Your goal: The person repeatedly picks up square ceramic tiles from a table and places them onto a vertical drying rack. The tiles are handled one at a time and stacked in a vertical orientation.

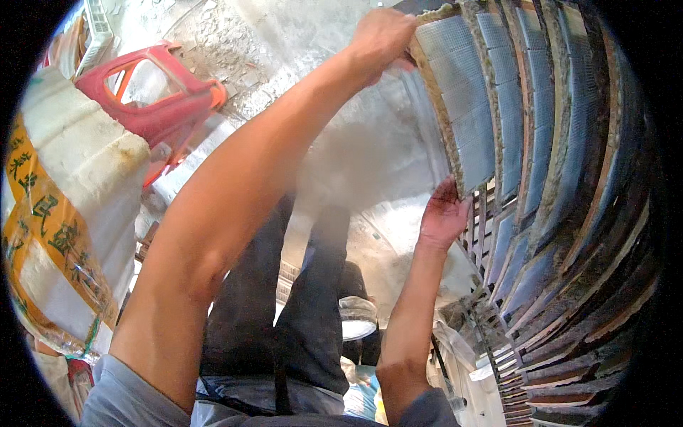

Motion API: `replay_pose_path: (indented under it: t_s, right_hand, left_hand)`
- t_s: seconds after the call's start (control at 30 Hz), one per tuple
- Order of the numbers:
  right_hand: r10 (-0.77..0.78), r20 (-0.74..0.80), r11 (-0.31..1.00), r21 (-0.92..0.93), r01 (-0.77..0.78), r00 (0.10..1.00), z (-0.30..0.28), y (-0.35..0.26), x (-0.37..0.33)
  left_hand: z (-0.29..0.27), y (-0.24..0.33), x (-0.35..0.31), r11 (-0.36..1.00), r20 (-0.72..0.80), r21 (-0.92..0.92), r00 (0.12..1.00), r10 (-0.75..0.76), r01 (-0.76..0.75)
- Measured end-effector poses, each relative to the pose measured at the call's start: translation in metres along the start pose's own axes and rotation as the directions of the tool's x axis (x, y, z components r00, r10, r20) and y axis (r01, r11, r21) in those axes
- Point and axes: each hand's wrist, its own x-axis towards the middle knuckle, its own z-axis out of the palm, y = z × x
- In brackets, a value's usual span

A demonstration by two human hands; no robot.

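A flat panel with a bluish-grey gridded face and a rough, crusted brown edge is in the rack at the right. My left hand reaches across to its far corner, fingers closed on the edge; some fingertips are hidden. Lower down, my right hand holds the near corner with the palm turned up and the fingers bent against the edge. Several similar panels stand behind it in a close row.
Dark slats of the rack curve down the right side. At the left are a red plastic stool and a white foam box with yellow tape. Broken bits litter the far floor. A round white container stands near my legs.
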Motion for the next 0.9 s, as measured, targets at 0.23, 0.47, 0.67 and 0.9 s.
replay_pose_path:
  t_s: [0.23,0.47,0.67,0.9]
  right_hand:
    - [0.063,0.227,0.995,0.065,-0.079,0.972,-0.007,-0.007,0.011]
    - [-0.019,0.028,1.0,0.002,0.019,0.999,0.019,-0.014,0.046]
    - [-0.048,-0.043,0.998,-0.042,0.046,0.998,0.024,-0.017,0.049]
    - [0.062,0.0,0.994,0.087,-0.062,0.998,0.018,-0.025,0.048]
  left_hand:
    - [0.01,-0.006,-0.001,0.961,-0.063,-0.274,0.996,-0.059,0.039]
    - [0.026,0.015,0.035,0.976,-0.123,-0.217,0.992,-0.031,0.003]
    - [0.03,0.023,0.041,0.998,-0.08,0.042,0.996,-0.038,0.041]
    - [0.034,0.017,0.014,0.944,0.039,-0.286,0.986,-0.159,0.164]
